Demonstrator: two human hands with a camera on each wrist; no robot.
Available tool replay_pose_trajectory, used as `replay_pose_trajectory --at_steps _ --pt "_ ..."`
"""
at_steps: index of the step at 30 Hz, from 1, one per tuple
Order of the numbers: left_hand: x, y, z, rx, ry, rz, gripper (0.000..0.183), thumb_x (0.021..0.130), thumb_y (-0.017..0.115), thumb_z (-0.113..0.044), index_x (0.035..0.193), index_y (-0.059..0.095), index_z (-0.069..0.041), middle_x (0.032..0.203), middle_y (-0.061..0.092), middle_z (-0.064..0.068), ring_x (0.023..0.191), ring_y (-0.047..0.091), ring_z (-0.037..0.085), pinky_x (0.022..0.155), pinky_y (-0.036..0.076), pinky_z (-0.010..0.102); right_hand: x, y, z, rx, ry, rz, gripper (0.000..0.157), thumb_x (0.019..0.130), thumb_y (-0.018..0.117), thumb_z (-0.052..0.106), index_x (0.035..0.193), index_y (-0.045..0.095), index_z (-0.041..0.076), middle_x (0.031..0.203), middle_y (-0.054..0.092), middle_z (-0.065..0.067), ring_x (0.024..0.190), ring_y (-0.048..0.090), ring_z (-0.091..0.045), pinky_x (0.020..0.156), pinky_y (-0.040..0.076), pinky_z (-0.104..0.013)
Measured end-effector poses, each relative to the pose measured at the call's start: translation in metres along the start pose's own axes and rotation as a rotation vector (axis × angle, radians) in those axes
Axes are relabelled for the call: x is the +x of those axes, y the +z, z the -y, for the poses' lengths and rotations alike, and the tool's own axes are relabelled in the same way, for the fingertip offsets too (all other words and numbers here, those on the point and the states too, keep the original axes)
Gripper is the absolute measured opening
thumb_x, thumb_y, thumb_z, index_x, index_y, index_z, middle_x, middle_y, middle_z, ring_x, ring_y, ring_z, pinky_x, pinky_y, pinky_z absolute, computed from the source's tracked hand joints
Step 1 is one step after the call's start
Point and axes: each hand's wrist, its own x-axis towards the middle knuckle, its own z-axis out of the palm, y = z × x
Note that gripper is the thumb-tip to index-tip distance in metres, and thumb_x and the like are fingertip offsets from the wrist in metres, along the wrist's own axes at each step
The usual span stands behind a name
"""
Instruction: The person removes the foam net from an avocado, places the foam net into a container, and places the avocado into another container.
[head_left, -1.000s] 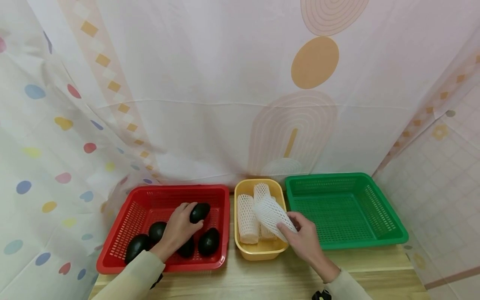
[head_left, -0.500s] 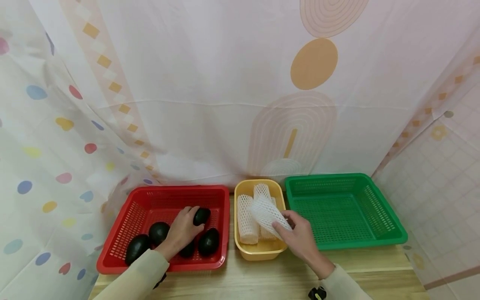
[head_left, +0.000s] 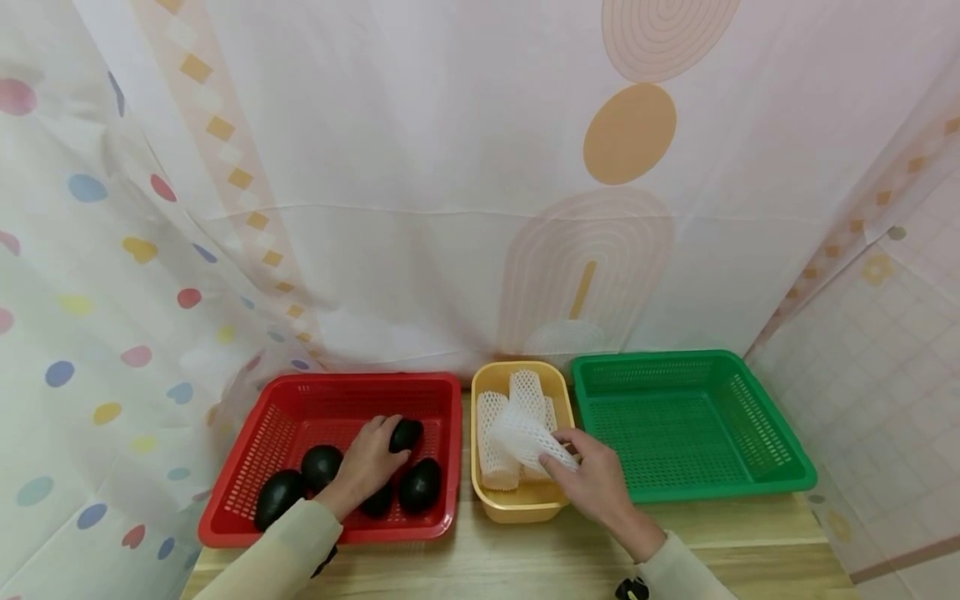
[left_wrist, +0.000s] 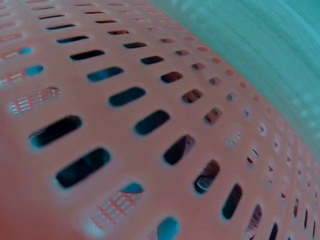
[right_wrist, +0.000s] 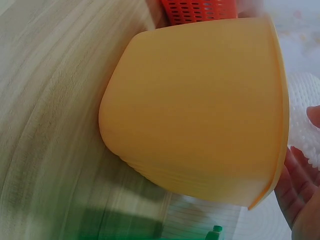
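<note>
In the head view my left hand holds a dark avocado inside the red basket. Other avocados lie around it there, one to its right and two to its left; another is partly hidden under the hand. My right hand pinches the near end of a white foam net sleeve between thumb and fingers, over the yellow bin. More foam net sleeves lie in that bin. The left wrist view shows mostly basket wall, with the left hand hidden.
The green basket stands on the right, beside the yellow bin. All three containers sit side by side on a wooden table. Behind them hangs a patterned cloth, with more cloth on both sides.
My right hand has moved a little left, bringing the foam net sleeve lower over the bin. The left hand and its avocado have shifted slightly right and down.
</note>
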Motion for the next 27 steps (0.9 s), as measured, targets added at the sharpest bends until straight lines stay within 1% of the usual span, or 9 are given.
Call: replay_pose_trajectory --at_steps 5,9,12,14,16,18,20,22,27 --pt "-0.003 0.001 0.001 0.015 0.014 0.034 0.063 0.091 0.080 -0.009 0.144 0.053 0.010 0.139 0.057 0.032 0.125 0.059 0.047 0.103 0.049 0.062 -0.001 -0.001 0.000 -0.036 -0.062 0.006 0.032 0.081 0.090 0.015 0.109 0.076 0.011 0.097 0.074 0.003 0.083 0.067 -0.010 0.066 0.054 -0.027" --pt "-0.003 0.001 0.000 0.018 0.019 0.048 0.062 0.090 0.080 -0.006 0.145 0.053 0.007 0.138 0.059 0.029 0.124 0.060 0.044 0.103 0.049 0.061 -0.002 -0.005 0.000 -0.069 -0.085 0.033 0.034 0.080 0.091 0.015 0.110 0.076 0.010 0.099 0.074 -0.001 0.086 0.066 -0.013 0.069 0.055 -0.028" --pt "-0.003 0.002 -0.001 0.022 0.016 0.052 0.062 0.089 0.081 -0.005 0.144 0.054 0.006 0.137 0.060 0.027 0.122 0.061 0.042 0.102 0.050 0.060 -0.003 -0.007 -0.001 -0.088 -0.104 0.035 0.036 0.080 0.091 0.016 0.112 0.076 0.008 0.101 0.074 -0.007 0.079 0.062 -0.010 0.065 0.052 -0.026" --pt "-0.003 0.003 -0.001 0.029 0.009 0.060 0.062 0.088 0.081 -0.005 0.144 0.055 0.006 0.136 0.061 0.027 0.122 0.062 0.042 0.102 0.050 0.060 -0.004 -0.008 -0.003 -0.085 -0.132 0.017 0.037 0.079 0.091 0.016 0.111 0.076 0.008 0.101 0.074 -0.008 0.072 0.057 -0.007 0.061 0.049 -0.025" --pt "-0.003 0.003 -0.001 0.035 -0.006 0.066 0.062 0.088 0.082 -0.006 0.143 0.056 0.007 0.135 0.061 0.027 0.120 0.062 0.041 0.102 0.051 0.059 -0.004 -0.009 -0.005 -0.084 -0.176 -0.016 0.037 0.078 0.092 0.014 0.111 0.076 0.007 0.100 0.074 -0.009 0.068 0.055 -0.007 0.059 0.049 -0.025" --pt "-0.003 0.003 -0.001 0.037 -0.020 0.078 0.061 0.088 0.082 -0.007 0.142 0.057 0.007 0.132 0.062 0.027 0.118 0.063 0.040 0.101 0.052 0.059 -0.003 -0.011 -0.008 -0.070 -0.218 -0.050 0.034 0.079 0.091 0.011 0.109 0.075 0.006 0.099 0.074 -0.010 0.069 0.059 -0.011 0.058 0.052 -0.028" --pt "-0.003 0.003 -0.001 0.040 -0.028 0.087 0.059 0.088 0.082 -0.007 0.139 0.058 0.008 0.131 0.063 0.027 0.117 0.063 0.040 0.100 0.052 0.059 -0.003 -0.013 -0.011 -0.053 -0.248 -0.077 0.031 0.081 0.088 0.008 0.108 0.075 0.006 0.098 0.075 -0.011 0.073 0.064 -0.015 0.059 0.056 -0.033" --pt "-0.003 0.001 -0.001 0.037 -0.031 0.092 0.057 0.088 0.082 -0.006 0.138 0.059 0.009 0.129 0.063 0.028 0.116 0.064 0.040 0.100 0.052 0.059 -0.003 -0.016 -0.014 -0.026 -0.248 -0.089 0.028 0.083 0.086 0.004 0.108 0.074 0.005 0.097 0.075 -0.012 0.076 0.066 -0.017 0.061 0.058 -0.036" --pt "-0.005 -0.004 -0.003 0.024 -0.025 0.078 0.053 0.089 0.080 -0.007 0.135 0.061 0.009 0.129 0.063 0.028 0.116 0.064 0.041 0.098 0.053 0.058 -0.005 -0.026 -0.017 -0.005 -0.160 -0.084 0.020 0.091 0.078 0.004 0.110 0.074 0.009 0.098 0.074 -0.005 0.075 0.065 -0.014 0.057 0.055 -0.028"
